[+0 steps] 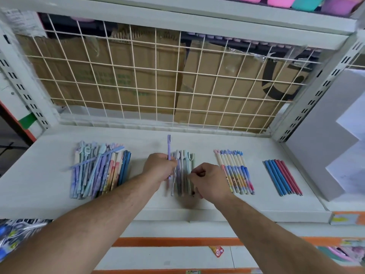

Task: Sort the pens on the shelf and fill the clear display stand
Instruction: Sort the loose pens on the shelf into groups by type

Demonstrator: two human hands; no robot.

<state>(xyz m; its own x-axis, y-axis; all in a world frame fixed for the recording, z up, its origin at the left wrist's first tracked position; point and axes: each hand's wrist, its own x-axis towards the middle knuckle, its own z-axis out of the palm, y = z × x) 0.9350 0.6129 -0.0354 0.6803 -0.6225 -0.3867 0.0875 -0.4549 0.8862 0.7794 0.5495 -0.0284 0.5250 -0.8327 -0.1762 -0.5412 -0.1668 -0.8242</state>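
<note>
Forearms (pixel 102 212) over shelf (pixel 49 165), gripping purple pen (pixel 169 147) in left hand (pixel 160 167), pinching mid-shelf pile (pixel 183 171) with right hand (pixel 209 178); mid-sort, heap (pixel 98 171) at left waiting; needs pen laid with its kind next; stand unseen.

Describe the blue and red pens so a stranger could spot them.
On the white shelf below the wire grid, four pen groups lie in a row. Take the one farthest right, the blue and red pens. Unlike the patterned pens beside them, they are plain, solid-coloured and few.
</note>
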